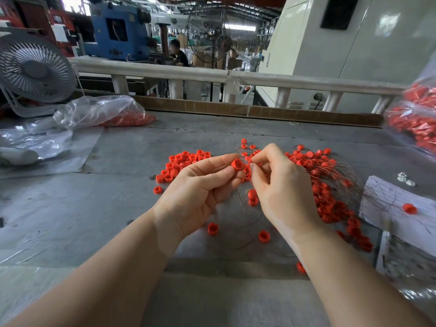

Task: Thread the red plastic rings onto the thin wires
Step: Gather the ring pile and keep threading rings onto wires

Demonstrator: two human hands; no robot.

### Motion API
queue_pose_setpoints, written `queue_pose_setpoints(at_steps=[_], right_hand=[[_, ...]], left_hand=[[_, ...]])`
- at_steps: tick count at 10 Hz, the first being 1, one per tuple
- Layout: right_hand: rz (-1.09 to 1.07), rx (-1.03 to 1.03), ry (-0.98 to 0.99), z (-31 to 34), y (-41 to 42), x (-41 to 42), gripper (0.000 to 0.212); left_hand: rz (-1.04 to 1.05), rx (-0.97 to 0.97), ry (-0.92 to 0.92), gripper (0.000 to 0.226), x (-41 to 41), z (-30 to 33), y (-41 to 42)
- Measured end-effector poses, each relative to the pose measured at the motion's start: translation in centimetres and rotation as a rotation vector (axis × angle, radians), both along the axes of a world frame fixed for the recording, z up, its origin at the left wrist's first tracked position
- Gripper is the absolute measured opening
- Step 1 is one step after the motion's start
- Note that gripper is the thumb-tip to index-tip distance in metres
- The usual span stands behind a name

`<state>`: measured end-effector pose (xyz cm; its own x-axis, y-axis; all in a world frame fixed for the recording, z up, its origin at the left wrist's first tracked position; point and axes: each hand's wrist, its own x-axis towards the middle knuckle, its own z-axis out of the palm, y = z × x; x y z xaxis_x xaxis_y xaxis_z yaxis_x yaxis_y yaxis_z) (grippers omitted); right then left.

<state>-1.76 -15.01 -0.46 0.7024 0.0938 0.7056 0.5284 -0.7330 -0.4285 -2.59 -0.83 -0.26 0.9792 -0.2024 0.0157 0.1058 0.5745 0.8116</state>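
Left hand (200, 192) pinches a red ring (237, 164); right hand (283, 185) beside it seems to pinch a thin wire (250, 175), over the grey table (118, 208).

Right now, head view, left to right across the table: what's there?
Desk fan → clear bag of red rings → loose ring pile → left hand → right hand → paper sheet → bagged red rings.

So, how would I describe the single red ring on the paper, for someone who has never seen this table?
Find the white paper at the table's right edge, beside the big heap of wired rings. One red ring lies alone on that sheet; every other loose ring sits on the grey tabletop.
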Motion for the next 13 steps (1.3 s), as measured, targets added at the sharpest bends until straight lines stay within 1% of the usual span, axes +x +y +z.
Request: queue_pose_setpoints(at_steps=[3,5,9,13], right_hand=[[0.015,-0.042,-0.012,0.22,0.02,-0.29,0.005],[0.012,-0.074,-0.057,0.20,0.04,-0.38,0.005],[0.028,-0.063,-0.065,0.19,0.11,-0.37,0.005],[0.008,-0.066,-0.059,0.08,0.00,-0.24,0.006]], left_hand=[[-0.025,-0.013,0.020,0.022,0.10,-0.10,0.09],[-0.028,-0.022,0.025,0.022,0.32,-0.21,0.20],[-0.060,-0.024,0.024,0.022,0.47,-0.49,0.47],[-0.039,-0.040,0.048,0.022,0.30,-0.14,0.34]])
